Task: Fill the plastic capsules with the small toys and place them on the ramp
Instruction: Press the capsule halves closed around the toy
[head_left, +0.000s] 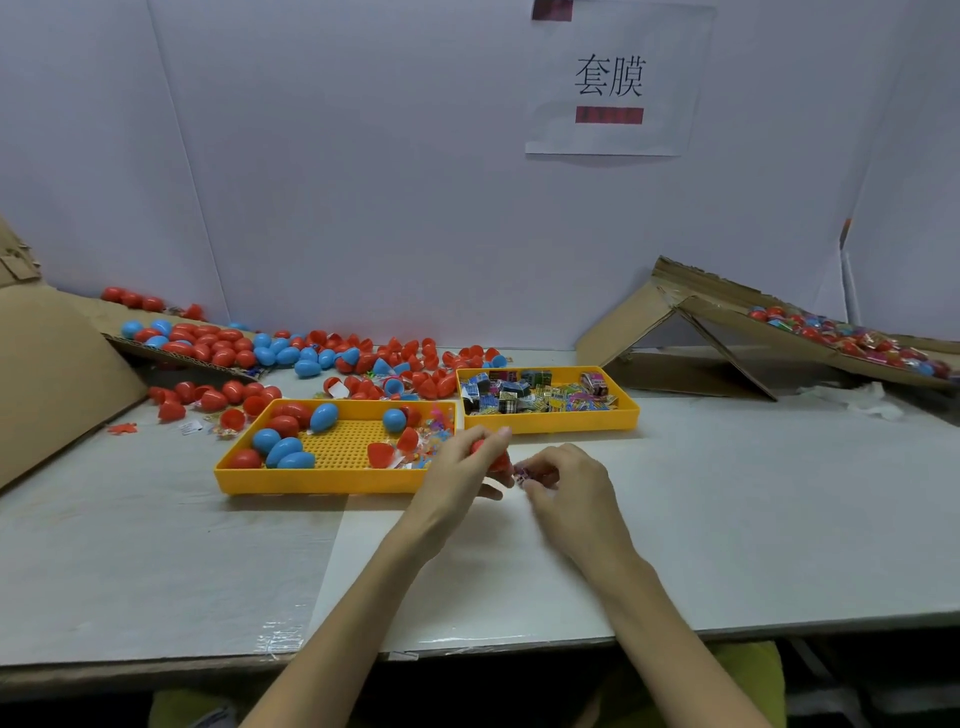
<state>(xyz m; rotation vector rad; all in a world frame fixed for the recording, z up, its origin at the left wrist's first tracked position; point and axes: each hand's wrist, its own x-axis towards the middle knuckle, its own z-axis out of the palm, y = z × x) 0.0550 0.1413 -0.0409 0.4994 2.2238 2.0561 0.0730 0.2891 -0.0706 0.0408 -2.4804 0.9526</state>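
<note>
The red capsule (493, 460) sits low over the counter (727, 519), just in front of the two yellow trays. The left hand (457, 473) grips it, fingers curled round the shell; whether it is a half or a whole shell is hard to tell. At the capsule's 3 o'clock, almost touching it, the right hand (566, 488) pinches a small toy (521, 474) between thumb and fingertips.

This looks like the filling step: the toy is at the capsule's mouth but not yet clearly inside.

The next move likely calls for pushing the toy fully in, closing the shell, then carrying it to the ramp (719, 312) at 2 o'clock, well apart from the hands, where filled capsules (852, 338) already lie on the slope.

The toy tray (550, 418) stands near at 12 o'clock. The capsule tray (311, 480), with red and blue shells, is at 9 o'clock. More loose capsules (363, 358) are scattered beyond it, at 10 to 11 o'clock along the back wall.
</note>
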